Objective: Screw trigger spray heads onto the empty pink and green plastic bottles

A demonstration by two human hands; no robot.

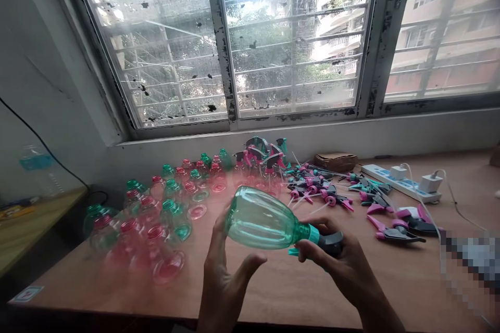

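Left grip (224, 270) is cupped around the fat end of a clear green bottle (260, 222): fingers behind it, thumb splayed out underneath, so only loosely wrapped. The bottle lies on its side in the air above the counter (273, 289), neck pointing at the right grip (341, 265).

Right grip is closed around the grey trigger head (331, 243) sitting at the bottle's neck, fingers curled over it. The teal collar (313, 233) shows just left of those fingers. Can't tell if the collar is fully seated.

Left of the left grip: a crowd of empty pink and green bottles (156, 213), standing upright, no heads on.

Beyond both grips, by the wall: a few bottles with heads fitted (261, 161).

Beyond the right grip: a loose pile of trigger sprayers (324, 190), pink, teal and grey, with more spread out to its right. Behind the pile is a brown packet (336, 161).

Far right of the right grip: a white power strip (402, 182) with two chargers plugged in.
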